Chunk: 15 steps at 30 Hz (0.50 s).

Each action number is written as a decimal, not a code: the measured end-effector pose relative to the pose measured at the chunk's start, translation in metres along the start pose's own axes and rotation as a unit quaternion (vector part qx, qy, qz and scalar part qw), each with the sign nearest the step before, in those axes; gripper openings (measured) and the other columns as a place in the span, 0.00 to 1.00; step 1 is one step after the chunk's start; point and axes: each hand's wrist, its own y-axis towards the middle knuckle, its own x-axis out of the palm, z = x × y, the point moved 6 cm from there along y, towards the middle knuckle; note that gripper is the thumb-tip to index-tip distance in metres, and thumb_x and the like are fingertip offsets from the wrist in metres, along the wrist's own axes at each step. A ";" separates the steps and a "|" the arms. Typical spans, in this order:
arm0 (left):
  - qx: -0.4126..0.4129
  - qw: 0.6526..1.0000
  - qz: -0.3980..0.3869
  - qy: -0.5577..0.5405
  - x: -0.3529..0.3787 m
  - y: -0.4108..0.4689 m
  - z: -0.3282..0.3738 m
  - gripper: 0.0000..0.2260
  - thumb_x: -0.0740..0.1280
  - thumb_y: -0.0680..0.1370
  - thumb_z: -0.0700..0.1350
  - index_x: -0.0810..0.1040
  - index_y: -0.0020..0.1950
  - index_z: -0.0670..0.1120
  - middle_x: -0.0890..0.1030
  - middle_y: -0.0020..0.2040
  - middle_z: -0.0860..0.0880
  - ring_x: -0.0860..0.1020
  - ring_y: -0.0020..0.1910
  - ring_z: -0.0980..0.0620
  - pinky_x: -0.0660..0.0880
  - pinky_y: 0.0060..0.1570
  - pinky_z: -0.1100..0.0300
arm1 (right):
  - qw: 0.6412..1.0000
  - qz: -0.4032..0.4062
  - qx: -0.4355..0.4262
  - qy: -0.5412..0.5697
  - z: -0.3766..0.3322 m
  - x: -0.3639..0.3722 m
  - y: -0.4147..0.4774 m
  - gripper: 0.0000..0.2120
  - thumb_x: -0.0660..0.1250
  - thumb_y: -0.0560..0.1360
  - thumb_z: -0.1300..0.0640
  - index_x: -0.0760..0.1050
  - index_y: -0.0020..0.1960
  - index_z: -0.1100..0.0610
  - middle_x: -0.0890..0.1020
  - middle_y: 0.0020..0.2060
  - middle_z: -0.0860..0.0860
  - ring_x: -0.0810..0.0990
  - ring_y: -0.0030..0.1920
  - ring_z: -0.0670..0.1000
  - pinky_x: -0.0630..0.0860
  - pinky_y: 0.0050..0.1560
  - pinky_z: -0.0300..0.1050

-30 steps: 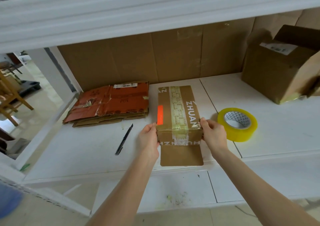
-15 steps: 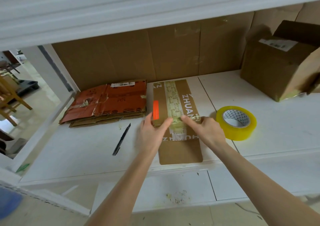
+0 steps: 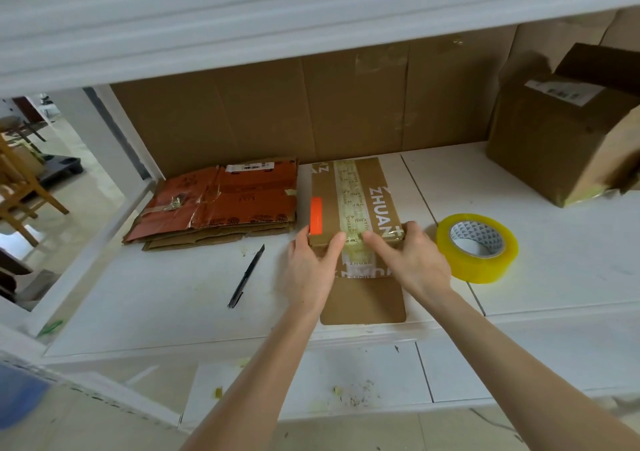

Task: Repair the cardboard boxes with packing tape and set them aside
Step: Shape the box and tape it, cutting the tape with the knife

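You can read ZHUAN in big white letters along the top of the box [image 3: 379, 205], just right of its tape strip [image 3: 349, 201]; the strip carries the same word in small print, repeated down its length; at the top's far left corner more white letters show, with only a Z clear; on the front face ZHUAN stands again in small print, with larger white letters below it that you cannot make out; the barcode label [image 3: 251, 166] on the flat cardboard [image 3: 225, 205] and the white label [image 3: 568, 92] on the big box [image 3: 540, 146] are too small to read.
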 end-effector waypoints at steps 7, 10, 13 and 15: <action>0.032 0.997 -0.040 -0.063 -0.003 0.003 -0.031 0.15 0.59 0.82 0.50 0.72 0.69 0.58 0.83 0.49 0.53 0.81 0.48 0.52 0.78 0.51 0.53 | 0.997 0.001 -0.076 0.025 0.014 -0.004 -0.002 0.21 0.57 0.80 0.42 0.73 0.67 0.53 0.84 0.48 0.53 0.79 0.44 0.52 0.73 0.41 0.44; 0.078 0.994 -0.063 -0.045 -0.004 0.002 -0.032 0.16 0.65 0.79 0.48 0.73 0.60 0.69 0.82 0.45 0.65 0.80 0.47 0.64 0.76 0.48 0.66 | 0.993 -0.003 -0.109 0.040 0.014 -0.007 -0.004 0.24 0.64 0.77 0.44 0.71 0.70 0.52 0.85 0.48 0.51 0.82 0.46 0.51 0.78 0.44 0.44; 0.070 0.996 -0.035 -0.042 -0.003 0.005 -0.033 0.15 0.65 0.78 0.47 0.76 0.65 0.57 0.82 0.42 0.63 0.80 0.43 0.64 0.76 0.44 0.69 | 0.992 0.022 -0.121 0.033 0.015 -0.006 -0.006 0.23 0.65 0.77 0.47 0.72 0.71 0.51 0.85 0.43 0.54 0.82 0.43 0.54 0.78 0.43 0.46; 0.060 0.997 -0.028 -0.040 -0.003 0.003 -0.036 0.16 0.61 0.80 0.47 0.74 0.68 0.53 0.83 0.44 0.58 0.81 0.45 0.58 0.78 0.47 0.61 | 0.991 0.021 -0.126 0.045 0.019 -0.004 -0.007 0.20 0.63 0.80 0.51 0.71 0.71 0.50 0.85 0.42 0.57 0.82 0.42 0.57 0.79 0.44 0.50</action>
